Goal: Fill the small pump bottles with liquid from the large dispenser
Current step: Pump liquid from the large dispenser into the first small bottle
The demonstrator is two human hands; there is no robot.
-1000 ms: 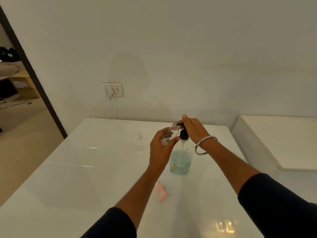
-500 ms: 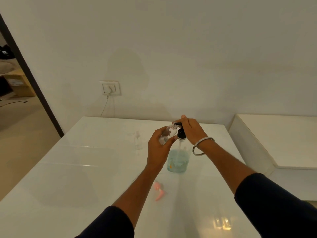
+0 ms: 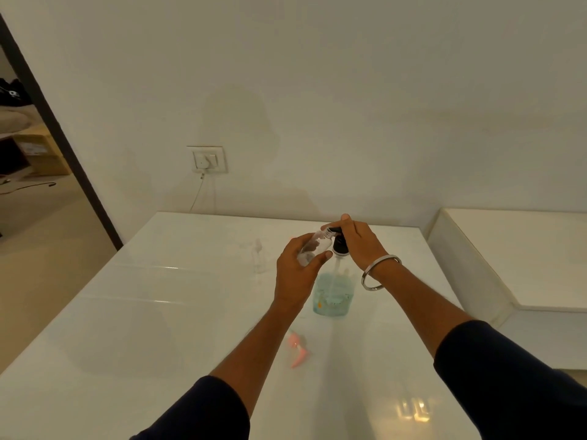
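Hands barely shifted; left hand [image 3: 293, 274] grips clear small bottle [image 3: 313, 247], right hand [image 3: 359, 241] presses blue-filled dispenser [image 3: 333, 295] pump.

No text, label, brand, number or sign can be read anywhere in this view. The large dispenser [image 3: 333, 293] with pale blue liquid has a small orange mark low on its clear wall, but it is too small and blurred to tell whether it is print. The small clear bottle [image 3: 313, 247] shows no lettering. The wall socket plate [image 3: 208, 159] carries no legible marking. Boxes on the shelf [image 3: 30, 147] beyond the doorway show pale patches that may be labels, too far and dim to read.
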